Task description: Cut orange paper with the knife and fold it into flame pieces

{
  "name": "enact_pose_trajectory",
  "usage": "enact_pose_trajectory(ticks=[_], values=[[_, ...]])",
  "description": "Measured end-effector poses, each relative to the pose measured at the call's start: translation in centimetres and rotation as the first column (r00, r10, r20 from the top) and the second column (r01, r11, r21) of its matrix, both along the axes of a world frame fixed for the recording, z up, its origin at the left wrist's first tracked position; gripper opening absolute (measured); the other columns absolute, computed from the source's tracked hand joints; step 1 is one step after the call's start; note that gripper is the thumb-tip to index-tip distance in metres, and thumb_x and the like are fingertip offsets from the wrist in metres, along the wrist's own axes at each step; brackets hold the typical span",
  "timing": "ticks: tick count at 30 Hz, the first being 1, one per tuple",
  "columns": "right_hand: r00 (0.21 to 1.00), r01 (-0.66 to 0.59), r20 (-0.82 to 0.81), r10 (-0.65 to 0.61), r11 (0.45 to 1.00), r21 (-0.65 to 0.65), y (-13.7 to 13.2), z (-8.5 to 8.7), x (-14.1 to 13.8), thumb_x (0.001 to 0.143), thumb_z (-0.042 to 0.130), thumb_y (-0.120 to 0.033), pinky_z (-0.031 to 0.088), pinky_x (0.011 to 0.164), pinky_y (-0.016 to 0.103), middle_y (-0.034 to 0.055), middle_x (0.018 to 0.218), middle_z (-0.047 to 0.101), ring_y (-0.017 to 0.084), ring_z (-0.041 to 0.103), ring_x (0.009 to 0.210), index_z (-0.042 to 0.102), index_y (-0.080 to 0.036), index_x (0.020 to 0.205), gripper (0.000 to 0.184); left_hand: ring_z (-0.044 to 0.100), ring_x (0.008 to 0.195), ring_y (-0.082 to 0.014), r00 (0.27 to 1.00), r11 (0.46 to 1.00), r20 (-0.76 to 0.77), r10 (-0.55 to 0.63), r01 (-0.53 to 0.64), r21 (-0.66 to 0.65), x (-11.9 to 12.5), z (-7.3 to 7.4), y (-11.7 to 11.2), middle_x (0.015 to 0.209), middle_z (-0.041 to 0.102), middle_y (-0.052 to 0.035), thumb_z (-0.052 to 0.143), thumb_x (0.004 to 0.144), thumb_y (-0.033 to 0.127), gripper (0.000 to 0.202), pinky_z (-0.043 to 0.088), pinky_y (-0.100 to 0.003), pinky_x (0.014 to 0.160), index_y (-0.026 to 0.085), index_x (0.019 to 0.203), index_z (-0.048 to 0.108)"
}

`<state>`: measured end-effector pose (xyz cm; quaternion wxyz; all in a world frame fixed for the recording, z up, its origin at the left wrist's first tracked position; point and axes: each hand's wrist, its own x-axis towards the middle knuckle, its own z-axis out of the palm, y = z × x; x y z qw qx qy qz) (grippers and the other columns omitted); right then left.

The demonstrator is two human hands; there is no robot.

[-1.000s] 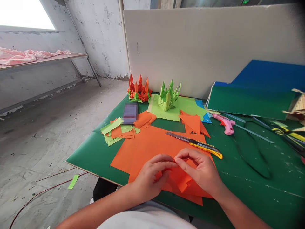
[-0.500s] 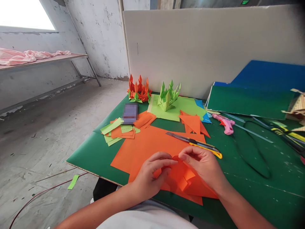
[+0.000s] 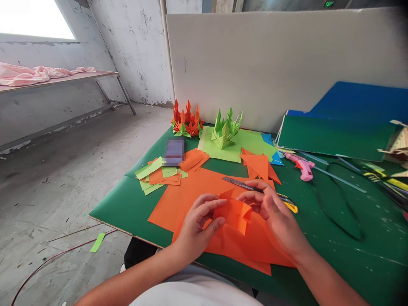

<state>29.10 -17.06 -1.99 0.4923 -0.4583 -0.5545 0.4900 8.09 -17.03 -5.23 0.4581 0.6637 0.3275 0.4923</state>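
Note:
A small folded piece of orange paper [image 3: 236, 216] is up between my hands, with creased flaps at its right side. My left hand [image 3: 204, 223] pinches its left edge between thumb and fingers. Beside its right edge, my right hand [image 3: 270, 210] has its fingers apart and curved; whether a fingertip touches the paper is hard to see. Large orange sheets [image 3: 191, 191] lie beneath both hands. Behind my right hand rests a yellow utility knife [image 3: 288, 205], partly covered by the fingers, its blade toward the left.
On the green table [image 3: 117, 197] stand a red paper lotus [image 3: 187, 121] and a green paper lotus [image 3: 225, 131]. Small cut papers [image 3: 156, 178] lie left beside a blurred rectangular object [image 3: 174, 151]. A pink glue gun [image 3: 301, 165] with its cord lies right, near blue-green boards [image 3: 334, 134].
The folded orange paper has been raised and turned, showing more of its flaps. My right hand has opened and shifted right from its pinch at the paper's top.

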Motion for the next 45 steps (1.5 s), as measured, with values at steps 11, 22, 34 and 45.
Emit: enact_pose_trajectory(ticks=[11,22,34,45], values=[[0.94,-0.139,0.324,0.107,0.987,0.077,-1.5,-0.2,-1.3,0.089,0.06,-0.023,0.053,0.087,0.026,-0.0009,0.122,0.052,0.017,0.055,0.107,0.05,-0.038,0.119,0.035,0.051,0.085,-0.0121,1.0,1.0,-0.013,0.011,-0.011,0.021,-0.1,-0.2,0.0,0.116,0.049,-0.0053,0.063,0.091,0.018,0.047,0.05,-0.022,0.073,0.039,0.132,0.056],[0.965,-0.168,0.21,0.155,0.984,0.05,-1.4,-0.2,-0.9,0.091,0.052,-0.021,0.052,0.083,0.028,0.0029,0.115,0.056,0.019,0.058,0.102,0.056,-0.032,0.114,0.025,0.052,0.094,-0.0153,0.998,0.998,0.048,-0.038,0.041,-0.048,-0.1,-0.1,-0.2,0.131,0.044,-0.0091,0.061,0.093,0.023,0.048,0.051,-0.027,0.079,0.035,0.138,0.051],[0.971,-0.207,-0.143,0.193,0.975,-0.083,-0.2,-0.3,-1.4,0.095,0.056,-0.04,0.053,0.082,0.031,0.0032,0.106,0.068,0.016,0.064,0.087,0.057,-0.03,0.112,0.02,0.063,0.08,-0.0145,0.962,0.913,0.273,0.017,0.096,-0.396,0.2,1.2,0.2,0.09,0.069,-0.0061,0.076,0.081,0.038,0.025,0.052,-0.023,0.07,0.017,0.094,0.071],[0.97,-0.197,0.176,0.17,0.969,0.148,-0.5,0.0,-1.4,0.087,0.069,-0.03,0.053,0.078,0.03,0.0037,0.09,0.063,0.018,0.063,0.086,0.071,-0.026,0.085,0.005,0.059,0.07,-0.0101,0.917,0.783,0.383,-0.114,0.32,-0.533,0.5,1.4,0.0,0.08,0.065,-0.0027,0.086,0.067,0.043,0.041,0.048,-0.019,0.062,0.014,0.089,0.067]])
